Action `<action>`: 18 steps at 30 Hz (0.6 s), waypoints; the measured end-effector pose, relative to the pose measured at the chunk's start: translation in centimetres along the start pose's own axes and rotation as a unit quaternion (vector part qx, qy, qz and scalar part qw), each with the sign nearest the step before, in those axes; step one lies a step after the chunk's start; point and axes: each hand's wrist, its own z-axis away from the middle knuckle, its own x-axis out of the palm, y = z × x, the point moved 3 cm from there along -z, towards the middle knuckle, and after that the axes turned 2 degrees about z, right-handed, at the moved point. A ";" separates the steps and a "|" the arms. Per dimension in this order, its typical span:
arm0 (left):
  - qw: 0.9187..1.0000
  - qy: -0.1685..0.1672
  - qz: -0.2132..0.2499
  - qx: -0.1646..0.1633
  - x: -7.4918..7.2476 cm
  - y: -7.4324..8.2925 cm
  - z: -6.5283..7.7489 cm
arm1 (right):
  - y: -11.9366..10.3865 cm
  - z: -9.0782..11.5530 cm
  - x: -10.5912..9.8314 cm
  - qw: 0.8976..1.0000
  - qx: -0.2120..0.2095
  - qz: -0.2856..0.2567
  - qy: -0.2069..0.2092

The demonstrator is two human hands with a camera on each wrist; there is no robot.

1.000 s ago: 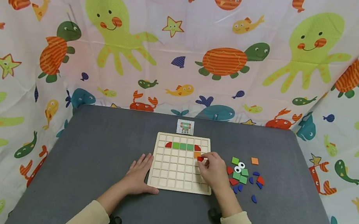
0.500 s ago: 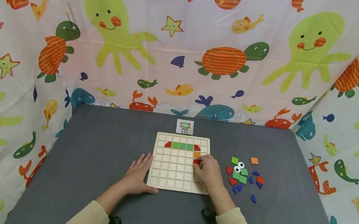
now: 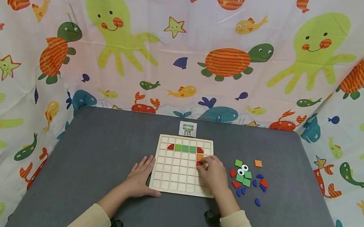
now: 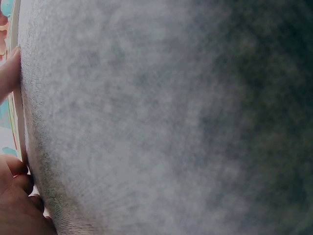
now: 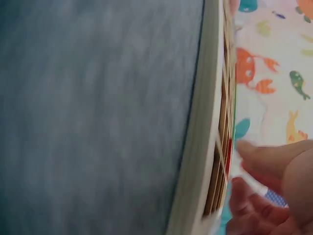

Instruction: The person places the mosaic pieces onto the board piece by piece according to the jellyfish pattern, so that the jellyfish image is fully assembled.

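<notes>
A pale wooden grid board lies on the grey table. In its cells sit a row of green squares with a red rounded piece at the left end, another red rounded piece at the right end, and an orange square below that. My left hand rests with spread fingers along the board's left edge, thumb at its near corner. My right hand pinches a small red piece in the cell below the orange square; in the right wrist view the red piece shows between thumb and finger.
Right of the board lie loose green squares, red pieces, blue half-rounds, two white rings and an orange square. A small picture card lies behind the board. A sea-animal curtain stands beyond the table.
My right hand has carried the red piece slightly left and toward me, down into the cell below the orange square. In the last half second it barely moves. The left hand stays put.
</notes>
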 end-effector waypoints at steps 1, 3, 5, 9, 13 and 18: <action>1.000 0.000 0.001 0.000 0.0 0.0 0.0 | 0.0 0.0 -0.3 1.000 0.001 0.002 0.002; 1.000 0.002 0.003 0.001 -0.1 0.1 0.0 | 0.0 0.0 -0.9 1.000 0.003 0.002 0.007; 1.000 0.002 0.002 0.000 -0.1 0.1 0.0 | 0.0 0.0 -1.6 1.000 0.006 -0.001 0.013; 1.000 0.001 -0.002 -0.003 -0.1 0.1 0.0 | 0.4 0.1 -3.0 1.000 0.009 -0.002 0.023; 1.000 -0.002 -0.005 -0.004 0.0 0.1 0.0 | 1.1 0.4 -4.3 0.999 0.008 -0.013 0.037; 1.000 0.000 -0.003 -0.001 0.1 0.2 0.0 | 2.2 1.3 -6.1 0.998 0.004 -0.024 0.064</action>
